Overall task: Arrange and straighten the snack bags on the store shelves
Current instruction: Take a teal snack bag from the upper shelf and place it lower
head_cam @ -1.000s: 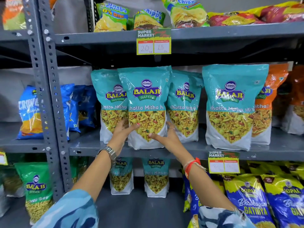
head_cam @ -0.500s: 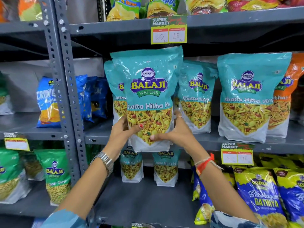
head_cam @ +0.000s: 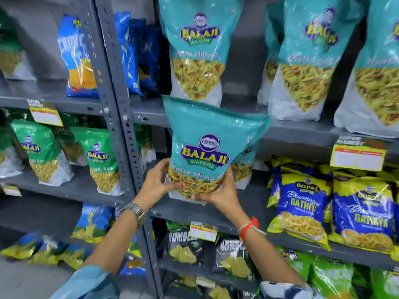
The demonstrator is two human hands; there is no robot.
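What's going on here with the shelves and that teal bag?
A person is stocking grey store shelves. Both hands grip the bottom of a teal Balaji Khatta Mitha bag: the left hand on its left side, the right hand on its right and underneath. The bag is upright in front of the shelf below the row of matching teal bags, next to another one already standing there.

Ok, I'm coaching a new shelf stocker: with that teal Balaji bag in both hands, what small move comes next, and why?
Probably lower the teal bag onto the shelf and stand it upright. Left hand and right hand grip its base in front of another teal bag already standing there.
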